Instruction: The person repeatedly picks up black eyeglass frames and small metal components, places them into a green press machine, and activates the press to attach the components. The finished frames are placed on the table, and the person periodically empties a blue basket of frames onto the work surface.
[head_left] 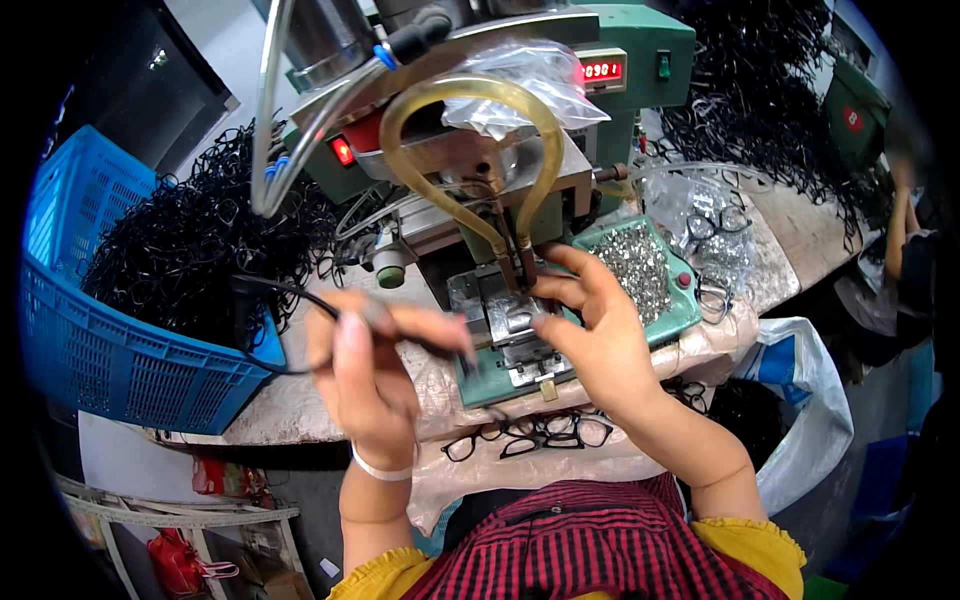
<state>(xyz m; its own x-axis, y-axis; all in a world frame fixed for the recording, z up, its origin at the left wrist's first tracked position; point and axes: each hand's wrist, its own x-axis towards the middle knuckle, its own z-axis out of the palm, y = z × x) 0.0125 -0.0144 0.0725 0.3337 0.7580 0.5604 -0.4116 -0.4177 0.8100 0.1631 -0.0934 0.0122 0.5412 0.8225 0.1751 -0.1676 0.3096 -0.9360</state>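
Head view: your left hand (pixel 365 375) is closed on dark glasses (pixel 297 290), a bit blurry, left of the machine (pixel 647 40). Your right hand (pixel 605 330) is at the metal block (pixel 520 325); I can't tell if it pinches anything. The green tray (pixel 685 320) sits just right, maybe for easy reach. Your left hand has room before the blue basket's (pixel 130 350) wall; loose glasses (pixel 560 432) edge the near side.

The one view comes from the left of two fisheye cameras on the person's head, looking down and forward over the checked apron (pixel 560 540). The left hand (pixel 368 380) and right hand (pixel 605 335) show close by, mid-picture, with the green machine (pixel 575 185) just beyond; the surface (pixel 270 410) spreads wide, its edges bending toward a dark, rounded rim
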